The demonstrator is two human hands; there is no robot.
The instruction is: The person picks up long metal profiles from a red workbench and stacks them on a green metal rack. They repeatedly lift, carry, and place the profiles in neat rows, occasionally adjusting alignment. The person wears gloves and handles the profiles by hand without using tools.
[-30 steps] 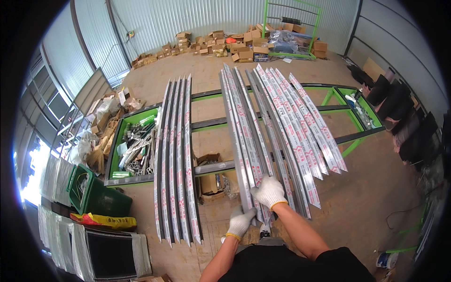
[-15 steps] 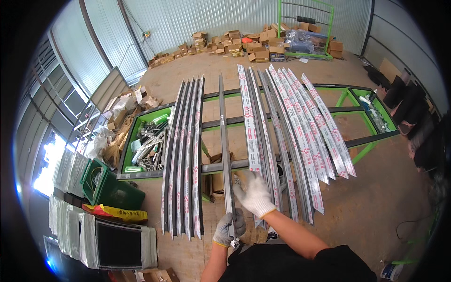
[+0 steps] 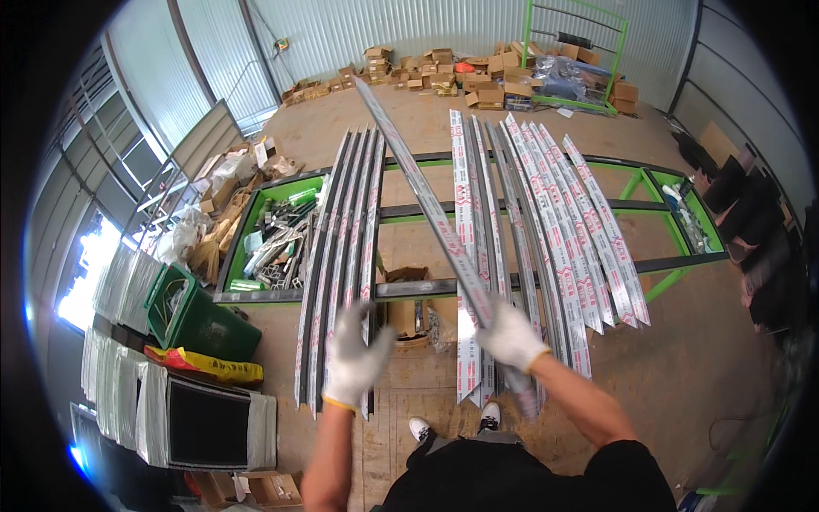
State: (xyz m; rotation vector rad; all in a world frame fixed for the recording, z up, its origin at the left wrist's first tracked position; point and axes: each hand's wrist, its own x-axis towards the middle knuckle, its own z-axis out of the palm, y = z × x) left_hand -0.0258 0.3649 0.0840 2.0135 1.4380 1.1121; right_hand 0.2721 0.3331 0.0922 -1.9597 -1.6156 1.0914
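Note:
My gloved right hand (image 3: 513,338) grips a long metal profile bar (image 3: 426,198) with printed protective film, near its lower end. The bar lies slanted, its far tip to the left and its blurred near end to the right. My gloved left hand (image 3: 355,358) holds nothing; its fingers are apart, somewhat blurred. It hovers over the near ends of the left group of film-covered profile bars (image 3: 345,230). More profile bars (image 3: 554,247) lie side by side to the right; my right hand covers part of them.
A black-and-green frame table (image 3: 414,290) carries the bars. Its left tray (image 3: 247,286) holds metal fittings, its right tray (image 3: 715,247) small parts. A green bin (image 3: 213,333) and wrapped stacked panels (image 3: 153,427) stand at left. Cardboard boxes (image 3: 486,96) line the far wall.
The held bar has swung from nearly upright to slanted, its near end moving right. My left hand has let go and moved up and left; my right hand has taken hold.

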